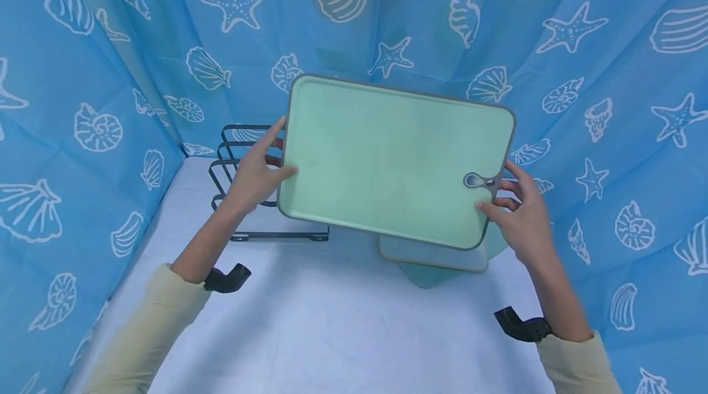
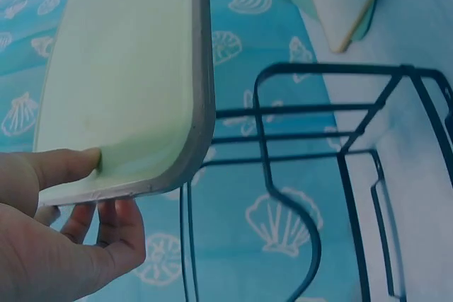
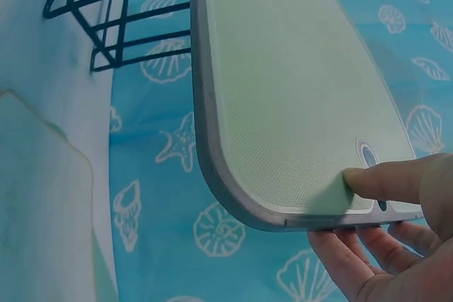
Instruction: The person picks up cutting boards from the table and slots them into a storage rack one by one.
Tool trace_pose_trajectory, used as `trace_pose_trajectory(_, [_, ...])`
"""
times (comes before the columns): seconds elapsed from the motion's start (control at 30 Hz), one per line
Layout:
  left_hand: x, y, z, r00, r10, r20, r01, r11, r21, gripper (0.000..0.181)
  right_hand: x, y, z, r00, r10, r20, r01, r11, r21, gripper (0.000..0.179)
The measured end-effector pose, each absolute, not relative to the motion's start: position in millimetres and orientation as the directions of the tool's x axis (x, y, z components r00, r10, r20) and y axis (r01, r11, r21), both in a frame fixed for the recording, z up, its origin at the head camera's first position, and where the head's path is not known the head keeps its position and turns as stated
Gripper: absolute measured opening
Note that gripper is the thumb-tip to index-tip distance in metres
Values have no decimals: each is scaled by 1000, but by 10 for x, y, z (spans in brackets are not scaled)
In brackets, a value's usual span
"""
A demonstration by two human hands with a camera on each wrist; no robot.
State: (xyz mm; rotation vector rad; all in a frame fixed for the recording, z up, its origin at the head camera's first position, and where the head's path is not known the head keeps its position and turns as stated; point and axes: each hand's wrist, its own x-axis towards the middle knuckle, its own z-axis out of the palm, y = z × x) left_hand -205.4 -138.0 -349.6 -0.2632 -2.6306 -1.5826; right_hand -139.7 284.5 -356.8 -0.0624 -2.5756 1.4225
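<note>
A light green cutting board with a grey rim is held up above the table, tilted so its right end sits lower. My left hand grips its left edge, thumb on the green face and fingers behind. At the other end my right hand pinches the edge just below a grey-ringed hole, thumb in front. In the left wrist view the left hand holds the board's corner, and the right wrist view has the right hand at the hole end. Behind the board's left end stands a black wire rack, partly hidden.
Two more flat boards lie stacked on the white table at the right: a pale one with a tan edge over a teal one. A blue curtain with white shells surrounds the table's back and sides.
</note>
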Motion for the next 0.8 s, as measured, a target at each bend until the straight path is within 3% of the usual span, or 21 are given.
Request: trace_pose_trajectory(0.8, [-2284,-1924,-3307,-982,1,191,170,458,872,89,-2037,2265,-3355,-971,74,226,-167,466,-869,82])
